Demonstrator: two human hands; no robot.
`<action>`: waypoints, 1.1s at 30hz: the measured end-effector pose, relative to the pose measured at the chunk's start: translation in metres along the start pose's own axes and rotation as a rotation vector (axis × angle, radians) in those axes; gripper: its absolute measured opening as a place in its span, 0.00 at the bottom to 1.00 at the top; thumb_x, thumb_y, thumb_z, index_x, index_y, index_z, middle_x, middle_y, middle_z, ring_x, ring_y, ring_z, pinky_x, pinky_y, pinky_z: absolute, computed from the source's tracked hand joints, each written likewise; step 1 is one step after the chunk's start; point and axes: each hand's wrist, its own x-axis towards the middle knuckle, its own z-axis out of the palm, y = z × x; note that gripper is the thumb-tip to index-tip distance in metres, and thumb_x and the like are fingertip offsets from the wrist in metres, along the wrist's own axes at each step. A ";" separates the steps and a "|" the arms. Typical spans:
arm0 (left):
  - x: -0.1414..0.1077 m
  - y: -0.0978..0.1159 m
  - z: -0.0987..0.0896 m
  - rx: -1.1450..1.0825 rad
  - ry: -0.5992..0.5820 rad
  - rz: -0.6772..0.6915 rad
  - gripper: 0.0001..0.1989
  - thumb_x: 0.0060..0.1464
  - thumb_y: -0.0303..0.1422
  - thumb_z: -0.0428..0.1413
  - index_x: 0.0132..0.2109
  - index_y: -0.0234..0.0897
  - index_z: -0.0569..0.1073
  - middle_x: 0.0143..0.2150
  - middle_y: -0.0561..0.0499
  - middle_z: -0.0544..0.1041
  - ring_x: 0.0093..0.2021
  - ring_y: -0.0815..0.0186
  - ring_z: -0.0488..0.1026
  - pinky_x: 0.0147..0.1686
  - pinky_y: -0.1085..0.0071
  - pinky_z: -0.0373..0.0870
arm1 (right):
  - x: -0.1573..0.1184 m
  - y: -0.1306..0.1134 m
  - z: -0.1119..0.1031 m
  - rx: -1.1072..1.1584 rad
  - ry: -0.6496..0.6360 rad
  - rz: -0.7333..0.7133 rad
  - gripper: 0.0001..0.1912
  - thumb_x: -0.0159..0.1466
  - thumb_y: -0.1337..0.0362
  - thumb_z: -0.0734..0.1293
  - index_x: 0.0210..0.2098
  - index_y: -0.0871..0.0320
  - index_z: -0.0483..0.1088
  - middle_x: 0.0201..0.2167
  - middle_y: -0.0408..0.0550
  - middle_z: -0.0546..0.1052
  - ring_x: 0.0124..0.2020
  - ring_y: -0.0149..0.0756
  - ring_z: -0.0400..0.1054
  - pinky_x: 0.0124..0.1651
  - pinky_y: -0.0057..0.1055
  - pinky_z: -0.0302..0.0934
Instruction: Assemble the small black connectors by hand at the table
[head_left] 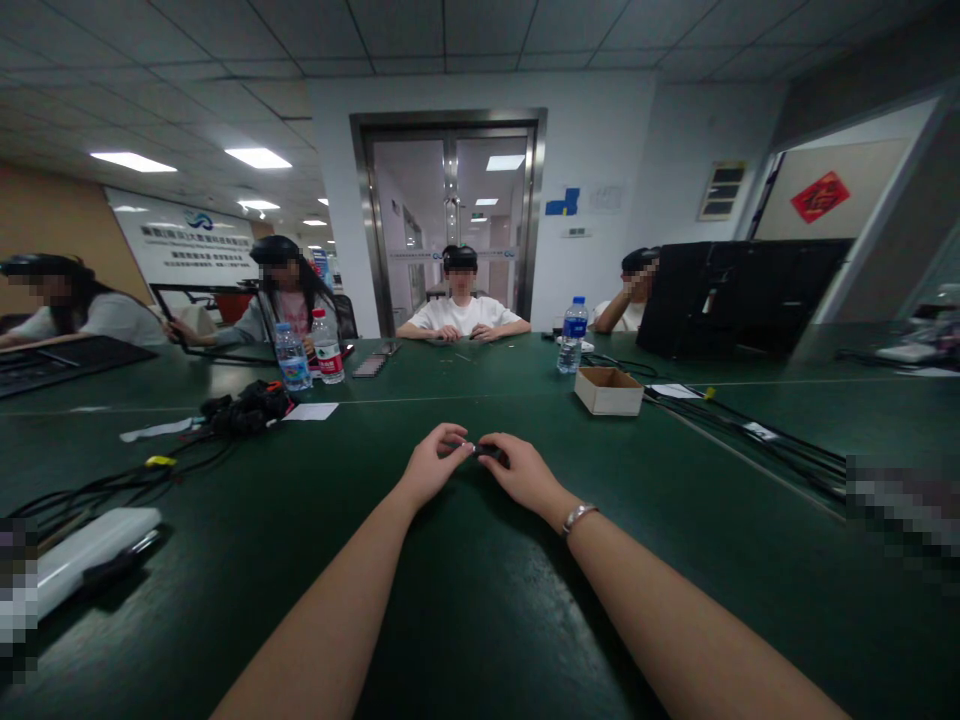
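Observation:
Over the middle of the dark green table (457,580), my two hands meet at a small, dark, elongated object (489,454). My right hand (523,470) grips its right part between thumb and fingers. My left hand (435,466) pinches at its left end, where a small light spot shows by the thumb tip. The fingers cover much of the object, so its kind is unclear. A silver bracelet (579,517) circles my right wrist.
An open cardboard box (609,392) stands ahead to the right, near a water bottle (572,338). Two more bottles (294,358) stand at the left. Black cables (780,448) run along both sides. Several people (463,312) sit around the table.

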 end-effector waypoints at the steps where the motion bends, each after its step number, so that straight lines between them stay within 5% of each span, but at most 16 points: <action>1: 0.000 0.000 0.000 0.036 0.027 -0.025 0.16 0.53 0.44 0.54 0.43 0.38 0.72 0.41 0.48 0.75 0.41 0.63 0.72 0.43 0.67 0.67 | 0.000 0.000 0.000 -0.002 -0.001 -0.001 0.12 0.62 0.63 0.64 0.45 0.56 0.71 0.41 0.48 0.76 0.40 0.36 0.68 0.44 0.33 0.62; 6: -0.001 0.001 -0.002 0.268 -0.014 -0.066 0.24 0.57 0.50 0.44 0.31 0.37 0.75 0.37 0.48 0.73 0.39 0.61 0.70 0.43 0.65 0.65 | 0.000 0.002 0.001 -0.006 0.007 -0.019 0.12 0.61 0.64 0.64 0.44 0.56 0.71 0.41 0.48 0.75 0.40 0.36 0.68 0.44 0.33 0.61; 9: -0.002 0.000 -0.003 0.192 -0.052 0.024 0.14 0.55 0.42 0.50 0.40 0.40 0.75 0.43 0.48 0.72 0.44 0.63 0.70 0.45 0.67 0.66 | 0.001 0.003 0.001 -0.002 0.008 -0.007 0.12 0.61 0.63 0.64 0.44 0.56 0.71 0.41 0.48 0.75 0.41 0.36 0.68 0.45 0.34 0.61; 12: -0.003 0.000 -0.002 0.098 -0.078 0.027 0.18 0.51 0.38 0.56 0.50 0.42 0.71 0.49 0.47 0.70 0.45 0.63 0.71 0.45 0.68 0.67 | 0.001 0.004 0.000 0.002 0.017 0.004 0.12 0.62 0.63 0.64 0.44 0.56 0.71 0.41 0.48 0.76 0.42 0.37 0.69 0.45 0.34 0.61; 19: -0.001 0.001 -0.002 0.260 -0.073 -0.046 0.21 0.57 0.48 0.46 0.34 0.37 0.75 0.39 0.47 0.72 0.42 0.61 0.70 0.46 0.64 0.66 | 0.001 0.004 0.000 -0.023 -0.003 -0.009 0.12 0.62 0.63 0.64 0.44 0.56 0.71 0.41 0.49 0.76 0.41 0.36 0.68 0.45 0.34 0.61; 22: -0.001 -0.002 -0.002 0.158 -0.095 0.027 0.13 0.53 0.39 0.54 0.44 0.40 0.73 0.45 0.47 0.71 0.43 0.63 0.71 0.45 0.66 0.67 | 0.001 0.003 0.000 -0.027 0.006 -0.007 0.12 0.61 0.64 0.64 0.44 0.56 0.71 0.41 0.48 0.76 0.42 0.36 0.68 0.46 0.34 0.61; 24: -0.001 -0.002 -0.001 0.101 -0.080 0.031 0.19 0.49 0.36 0.58 0.50 0.42 0.71 0.48 0.47 0.71 0.45 0.63 0.71 0.45 0.67 0.68 | 0.000 0.003 0.000 -0.026 0.008 -0.003 0.12 0.61 0.64 0.64 0.45 0.56 0.71 0.42 0.48 0.76 0.42 0.36 0.68 0.46 0.34 0.61; 30: -0.002 0.004 -0.001 0.184 -0.057 -0.036 0.16 0.56 0.45 0.49 0.37 0.38 0.74 0.41 0.47 0.72 0.43 0.61 0.70 0.47 0.64 0.67 | 0.000 0.002 -0.001 -0.040 -0.011 -0.010 0.12 0.61 0.64 0.64 0.44 0.56 0.71 0.41 0.49 0.75 0.42 0.36 0.68 0.46 0.34 0.61; 33: -0.004 0.006 -0.001 0.068 -0.055 -0.028 0.20 0.50 0.40 0.56 0.50 0.41 0.69 0.49 0.46 0.70 0.41 0.64 0.71 0.44 0.66 0.69 | 0.001 0.002 -0.001 -0.048 -0.013 -0.017 0.12 0.61 0.65 0.64 0.44 0.57 0.71 0.41 0.49 0.75 0.41 0.36 0.68 0.45 0.33 0.61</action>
